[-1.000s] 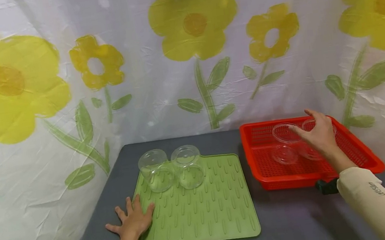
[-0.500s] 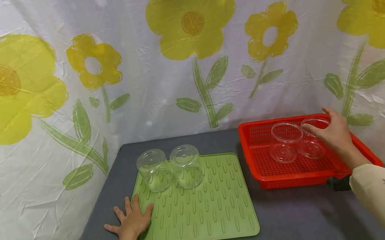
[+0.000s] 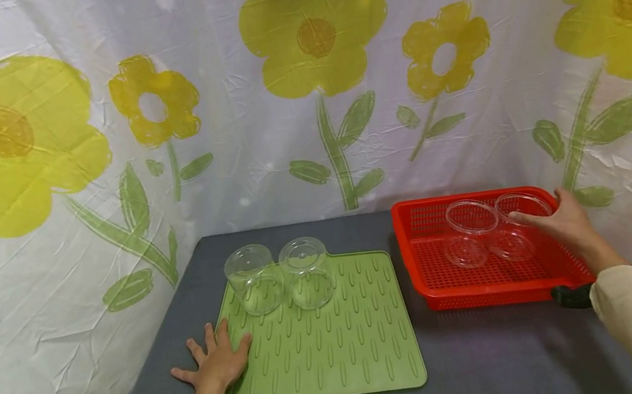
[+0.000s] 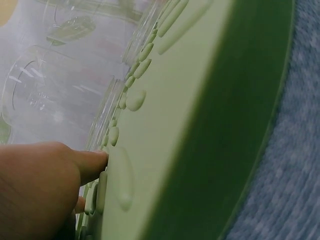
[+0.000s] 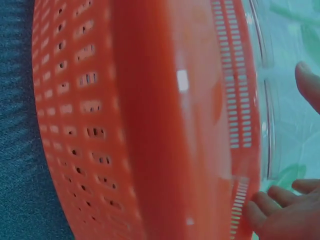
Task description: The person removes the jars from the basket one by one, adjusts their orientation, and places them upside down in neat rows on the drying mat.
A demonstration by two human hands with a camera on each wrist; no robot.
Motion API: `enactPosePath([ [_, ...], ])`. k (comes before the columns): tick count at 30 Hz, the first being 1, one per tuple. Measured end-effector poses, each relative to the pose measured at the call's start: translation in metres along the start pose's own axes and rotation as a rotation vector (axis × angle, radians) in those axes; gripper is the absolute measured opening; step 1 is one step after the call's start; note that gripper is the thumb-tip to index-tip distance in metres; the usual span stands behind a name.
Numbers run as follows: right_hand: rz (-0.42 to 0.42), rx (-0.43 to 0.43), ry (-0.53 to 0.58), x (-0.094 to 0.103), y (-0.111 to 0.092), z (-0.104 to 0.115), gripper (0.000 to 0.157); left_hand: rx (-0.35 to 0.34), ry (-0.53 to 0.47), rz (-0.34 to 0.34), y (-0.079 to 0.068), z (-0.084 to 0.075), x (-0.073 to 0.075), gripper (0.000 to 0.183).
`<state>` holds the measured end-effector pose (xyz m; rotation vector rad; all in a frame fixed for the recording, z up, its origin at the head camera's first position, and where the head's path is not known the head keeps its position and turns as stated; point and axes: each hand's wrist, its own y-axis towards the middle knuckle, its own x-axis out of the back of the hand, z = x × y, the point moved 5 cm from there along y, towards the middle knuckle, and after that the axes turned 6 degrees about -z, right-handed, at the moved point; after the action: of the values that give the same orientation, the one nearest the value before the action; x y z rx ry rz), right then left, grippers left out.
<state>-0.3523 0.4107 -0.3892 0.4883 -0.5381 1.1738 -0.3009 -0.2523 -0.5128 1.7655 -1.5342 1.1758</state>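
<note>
Clear container on the right in the basket (image 3: 510, 240) stands upright, mouth up, just left of the right hand (image 3: 568, 225). Right hand reaches in over the right side of the red basket (image 3: 485, 298), thumb and fingers spread apart, gripping nothing. In the head view the thumb overlaps the near part of that container's rim; can't tell if it touches. Right wrist view gives the same spread, with the fingers near the basket wall and both container rims showing above the basket's edge.

Clear container on the left in the basket (image 3: 468, 237) is also upright, right next to its neighbor. Can't tell if the two touch. Both sit toward the far side of the basket, which is at far right on the dark table (image 3: 464, 364).

Left hand (image 3: 218, 364): palm down, fingers fanned out, lying across the left edge of the green mat (image 3: 338, 347) near its near corner, holding nothing. Left wrist view has a digit touching the mat by its raised ribs.

Two more on the far left part of the mat, both upside down with rims on the mat: left mat container (image 3: 255, 279) and right mat container (image 3: 307, 273), just beside each other.

Black strap and pale sleeve on each wrist. White curtain (image 3: 238, 200) with yellow flowers behind the table.
</note>
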Motion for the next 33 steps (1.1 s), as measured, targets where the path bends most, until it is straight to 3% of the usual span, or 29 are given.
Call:
enactPosePath([
  [3,0.064,-0.018,0.012,-0.002,0.001,-0.005,0.119,0.001,0.003,0.003,0.000,0.001,0.000,0.087],
  [9,0.114,0.020,0.037,-0.007,0.006,-0.008,0.097,0.003,0.007,0.005,0.001,0.003,0.000,0.087],
  [17,0.211,-0.102,0.017,-0.008,0.011,-0.014,0.122,0.007,-0.002,0.008,0.001,0.003,-0.002,0.088],
  [33,0.184,-0.099,0.026,-0.012,0.018,-0.020,0.124,0.006,0.011,-0.014,0.000,0.002,0.000,0.087],
])
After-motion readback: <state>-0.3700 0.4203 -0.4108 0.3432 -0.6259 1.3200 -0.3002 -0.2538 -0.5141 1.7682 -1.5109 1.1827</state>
